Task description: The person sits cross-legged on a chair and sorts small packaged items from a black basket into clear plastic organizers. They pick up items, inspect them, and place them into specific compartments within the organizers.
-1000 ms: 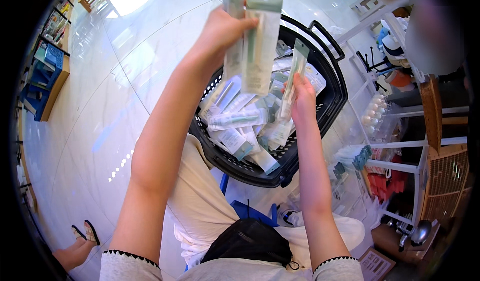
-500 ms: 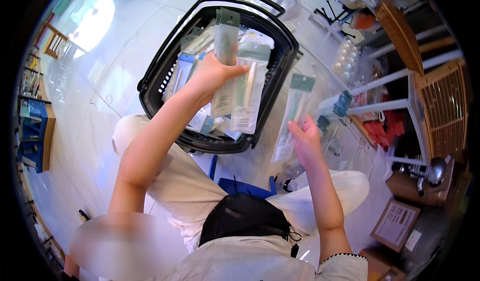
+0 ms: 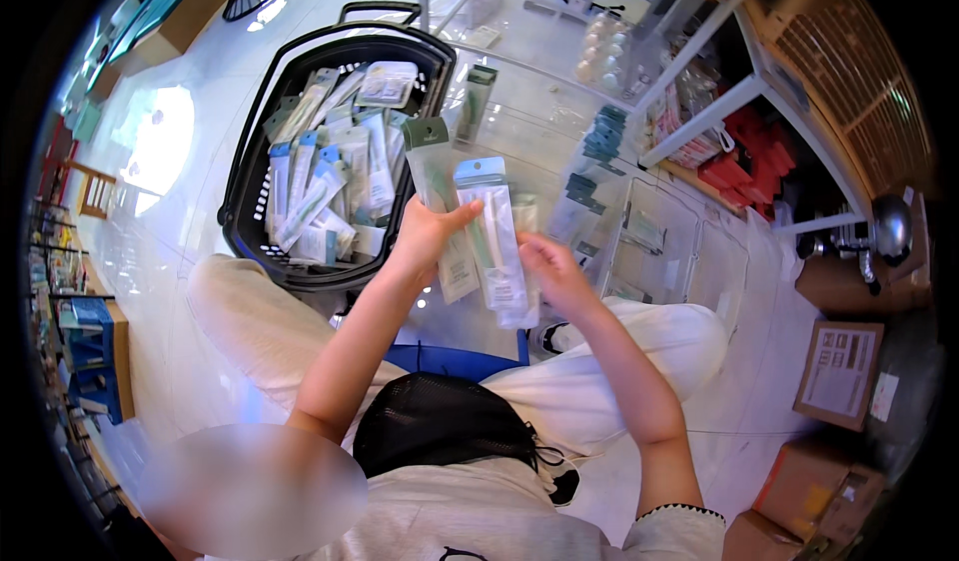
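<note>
Ref. pt: black perforated plastic basket (image 3: 435, 71), loosely heaped w/ slim clear plastic packets (image 3: 310, 206) (no order to the heap that I can see). L hand (image 3: 432, 233), just R of basket, is clamped on a fan of pkts: a long flat green-topped clear packet (image 3: 428, 133) and, under the thumb, a long flat blue-topped clear packet (image 3: 497, 246). R hand (image 3: 557, 273), farther R of basket, has fingers curled narrow at the blue-topped pkt's edge; grip or mere touch, cannot tell.

Risks noted:
1. Film prob. slick, and one thumb spans the fan; a sharp pull from R hand could drag a 2nd pkt loose, to fall R of basket.
2. Green header overlaps basket's R rim in this view (depth unclear); if lowered, poss. snag or bent header.
3. Pkts overlap, so rear ones part hidden; miscount poss.
4. Teal-topped clear packets (image 3: 602, 139), well R of basket, lie beyond R hand; a wide reach could scatter them.
</note>
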Motion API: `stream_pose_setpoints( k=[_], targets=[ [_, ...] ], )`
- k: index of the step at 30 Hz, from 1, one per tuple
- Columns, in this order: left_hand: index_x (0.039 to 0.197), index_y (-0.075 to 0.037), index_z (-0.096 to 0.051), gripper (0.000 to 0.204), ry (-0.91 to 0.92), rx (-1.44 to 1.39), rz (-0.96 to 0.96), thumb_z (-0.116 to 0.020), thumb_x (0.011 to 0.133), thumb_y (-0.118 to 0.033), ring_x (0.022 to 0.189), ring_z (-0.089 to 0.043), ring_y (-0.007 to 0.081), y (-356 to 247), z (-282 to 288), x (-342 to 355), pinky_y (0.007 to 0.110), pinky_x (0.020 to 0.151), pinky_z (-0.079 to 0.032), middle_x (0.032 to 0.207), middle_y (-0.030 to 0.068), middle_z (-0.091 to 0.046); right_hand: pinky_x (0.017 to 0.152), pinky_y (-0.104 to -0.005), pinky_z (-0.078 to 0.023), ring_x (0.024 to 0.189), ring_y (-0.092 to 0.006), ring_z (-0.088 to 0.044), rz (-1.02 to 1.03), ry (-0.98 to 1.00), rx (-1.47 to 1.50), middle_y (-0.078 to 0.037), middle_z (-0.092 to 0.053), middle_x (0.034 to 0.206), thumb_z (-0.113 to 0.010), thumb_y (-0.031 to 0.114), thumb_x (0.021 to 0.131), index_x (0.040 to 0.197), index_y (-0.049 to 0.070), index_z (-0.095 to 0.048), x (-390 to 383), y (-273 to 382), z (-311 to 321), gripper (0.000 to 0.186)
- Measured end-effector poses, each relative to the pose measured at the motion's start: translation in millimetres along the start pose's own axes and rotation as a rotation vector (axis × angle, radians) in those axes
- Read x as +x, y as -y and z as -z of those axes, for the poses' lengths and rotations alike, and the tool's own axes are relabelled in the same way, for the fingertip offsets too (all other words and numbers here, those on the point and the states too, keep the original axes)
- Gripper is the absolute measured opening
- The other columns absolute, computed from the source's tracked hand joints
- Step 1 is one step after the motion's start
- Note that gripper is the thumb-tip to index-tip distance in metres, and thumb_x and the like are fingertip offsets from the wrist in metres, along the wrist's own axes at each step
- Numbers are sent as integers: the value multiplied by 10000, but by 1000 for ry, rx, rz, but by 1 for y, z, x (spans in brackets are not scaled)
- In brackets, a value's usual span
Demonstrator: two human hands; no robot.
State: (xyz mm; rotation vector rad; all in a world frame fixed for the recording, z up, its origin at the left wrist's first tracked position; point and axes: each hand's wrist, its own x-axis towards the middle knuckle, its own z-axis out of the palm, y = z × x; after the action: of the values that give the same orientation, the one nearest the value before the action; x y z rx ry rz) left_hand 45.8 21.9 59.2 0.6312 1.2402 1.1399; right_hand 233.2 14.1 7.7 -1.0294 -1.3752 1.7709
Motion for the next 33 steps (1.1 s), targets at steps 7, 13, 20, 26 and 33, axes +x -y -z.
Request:
stream_pose_setpoints(
  k=[7,13,20,26,33],
  targets=[
    [1045,-8,-546,295,20,55,-9,-639,771,-66,732,-564,122,49,-46,9,269,659,-457,853,53,-600,544,-222,-380,603,-43,-461,-78,-332,49,29,-557,650,-551,257,864,872,-21,-619,-22,-22,7,287],
    [1062,-30,-525,312,30,193,-49,-631,769,-44,758,-562,120,59,-50,2,270,693,-455,884,36,-588,527,-219,-370,581,-32,-440,-106,-344,130,17,-556,650,-552,247,863,834,-14,-621,-28,-29,6,271],
    [1041,-32,-522,326,18,322,-81,-658,745,-40,663,-538,97,66,-39,0,250,621,-439,756,7,-567,614,-208,-416,696,-56,-538,-25,-360,287,-31,-616,795,-569,162,839,933,-22,-602,-24,-25,4,209],
    [1031,-17,-527,328,15,306,-97,-667,734,-29,624,-510,82,69,-31,-1,240,587,-431,700,2,-554,635,-217,-431,716,-81,-560,-65,-299,230,-52,-625,820,-570,143,832,951,-25,-596,-19,-33,4,207],
    [1163,-7,-443,363,131,-10,28,-495,875,-222,728,-557,134,64,-22,-4,258,667,-464,899,86,-590,657,-221,-439,720,-89,-564,-56,-339,309,-50,-624,826,-581,166,834,941,-20,-595,-16,-28,4,215]
  ],
)
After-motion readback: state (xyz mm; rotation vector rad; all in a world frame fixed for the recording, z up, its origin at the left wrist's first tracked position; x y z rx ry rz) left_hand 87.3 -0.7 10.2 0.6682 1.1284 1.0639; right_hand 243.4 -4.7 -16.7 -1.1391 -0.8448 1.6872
